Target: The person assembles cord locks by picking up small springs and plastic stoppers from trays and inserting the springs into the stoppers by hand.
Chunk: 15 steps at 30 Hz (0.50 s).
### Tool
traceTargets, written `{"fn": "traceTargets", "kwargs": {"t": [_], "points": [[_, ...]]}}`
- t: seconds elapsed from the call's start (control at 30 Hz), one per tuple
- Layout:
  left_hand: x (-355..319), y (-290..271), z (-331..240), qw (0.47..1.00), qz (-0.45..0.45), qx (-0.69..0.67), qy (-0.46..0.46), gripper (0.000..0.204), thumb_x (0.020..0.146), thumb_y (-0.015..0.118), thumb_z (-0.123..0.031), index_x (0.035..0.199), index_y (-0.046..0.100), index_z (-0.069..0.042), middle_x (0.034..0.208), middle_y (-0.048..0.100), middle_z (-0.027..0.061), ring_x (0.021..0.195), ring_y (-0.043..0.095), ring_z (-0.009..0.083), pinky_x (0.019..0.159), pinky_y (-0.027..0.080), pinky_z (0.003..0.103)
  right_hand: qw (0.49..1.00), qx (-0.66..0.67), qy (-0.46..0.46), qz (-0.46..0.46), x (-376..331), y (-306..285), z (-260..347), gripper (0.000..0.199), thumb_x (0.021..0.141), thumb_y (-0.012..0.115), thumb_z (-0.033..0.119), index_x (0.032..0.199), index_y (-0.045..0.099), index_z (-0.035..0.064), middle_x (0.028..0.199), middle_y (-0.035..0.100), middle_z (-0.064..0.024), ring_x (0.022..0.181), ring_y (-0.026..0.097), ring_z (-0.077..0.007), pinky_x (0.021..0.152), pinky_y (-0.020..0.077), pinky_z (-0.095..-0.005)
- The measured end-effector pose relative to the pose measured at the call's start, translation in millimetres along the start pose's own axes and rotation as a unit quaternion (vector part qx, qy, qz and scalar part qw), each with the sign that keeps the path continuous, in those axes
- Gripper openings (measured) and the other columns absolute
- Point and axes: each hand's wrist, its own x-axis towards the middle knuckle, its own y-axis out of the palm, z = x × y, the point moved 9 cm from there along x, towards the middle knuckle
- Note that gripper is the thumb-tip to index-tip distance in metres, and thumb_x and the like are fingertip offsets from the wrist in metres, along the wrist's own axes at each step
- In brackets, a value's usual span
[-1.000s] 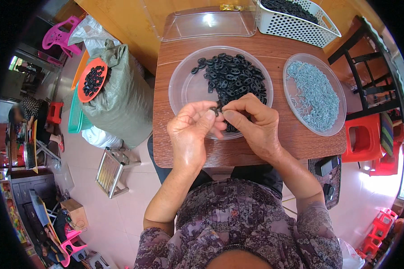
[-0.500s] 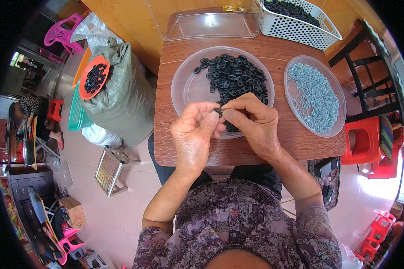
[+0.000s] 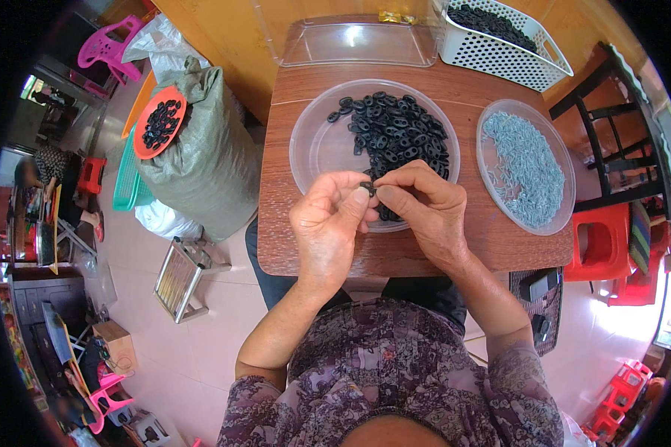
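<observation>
Over the near rim of a clear round tub (image 3: 317,138), my two hands meet fingertip to fingertip. A small black oval plastic piece (image 3: 367,188) is pinched between the thumb and fingers of my left hand (image 3: 323,231). My right hand (image 3: 434,216) is closed in a pinch right against that piece; whatever its fingertips grip is too small to make out. Many similar black oval pieces with holes (image 3: 402,134) are heaped in the right part of the tub. To the right, a shallow round tray (image 3: 489,173) carries a spread of small silvery-blue screws (image 3: 528,171).
At the table's back stand a clear rectangular plastic box (image 3: 358,45) and a white perforated basket (image 3: 499,59) of black pieces. A stuffed sack (image 3: 209,164) with an orange plate (image 3: 160,127) on it stands left. Red stools (image 3: 600,242) are on the right; another person sits far left.
The view has shifted slightly, so the table and tub sit a little farther right. Both hands keep their pinch at the black piece, with only a slight change of the fingers.
</observation>
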Motion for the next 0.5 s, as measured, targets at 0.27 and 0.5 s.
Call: {"fn": "traceTargets", "kwargs": {"t": [0.27,0.5], "points": [[-1,-1,2,1.000,-0.001,-0.003,-0.002,0.011,0.087,0.055,-0.003,0.098,0.057,0.001,0.078,0.061,0.0034,0.062,0.054,0.0052,0.053,0.042,0.017,0.998,0.046,0.023,-0.019,-2,0,-5,0.008,0.076,0.065,0.000,0.084,0.066,0.0006,0.078,0.061,-0.0036,0.074,0.053,-0.0105,0.065,0.0428,-0.0235],[-1,-2,3,1.000,0.001,-0.005,-0.004,0.011,0.088,0.054,-0.002,0.098,0.057,0.001,0.078,0.061,0.0033,0.062,0.054,0.0053,0.053,0.043,0.017,0.997,0.068,0.045,-0.012,-4,2,-11,0.008,0.078,0.064,0.001,0.086,0.065,-0.0002,0.079,0.060,-0.0039,0.075,0.054,-0.0097,0.066,0.0434,-0.0226]]}}
